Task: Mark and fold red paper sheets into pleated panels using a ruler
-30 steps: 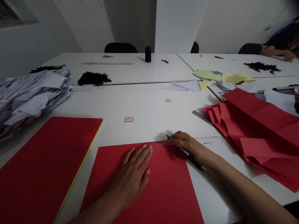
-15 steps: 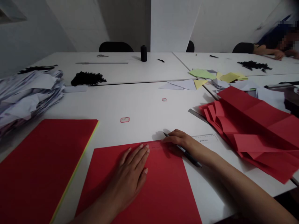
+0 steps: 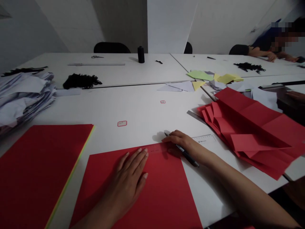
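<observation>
A sheet of red paper [image 3: 152, 194] lies in front of me on the white table. My left hand [image 3: 130, 178] rests flat on it, fingers stretched toward the far edge. A clear ruler [image 3: 205, 139] lies along that edge, and its right end sticks out past the paper. The fingertips of my left hand reach its left part. My right hand [image 3: 184, 144] touches the ruler and paper near the far right corner. Between its fingers is a black pen [image 3: 189, 157], tilted, with its tip pointing away to the left.
A stack of red sheets [image 3: 43, 168] with a yellow edge lies left. Folded red paper [image 3: 257, 127] is heaped right, over a metal ruler [image 3: 194, 116]. White papers [image 3: 26, 95], black cord [image 3: 82, 81] and a thread spool [image 3: 141, 54] lie beyond. A person's hands [image 3: 271, 57] rest far right.
The view has swung slightly right, so everything sits further left. Both hands keep about the same place on the paper. A dark object and part of another hand show more at the right edge.
</observation>
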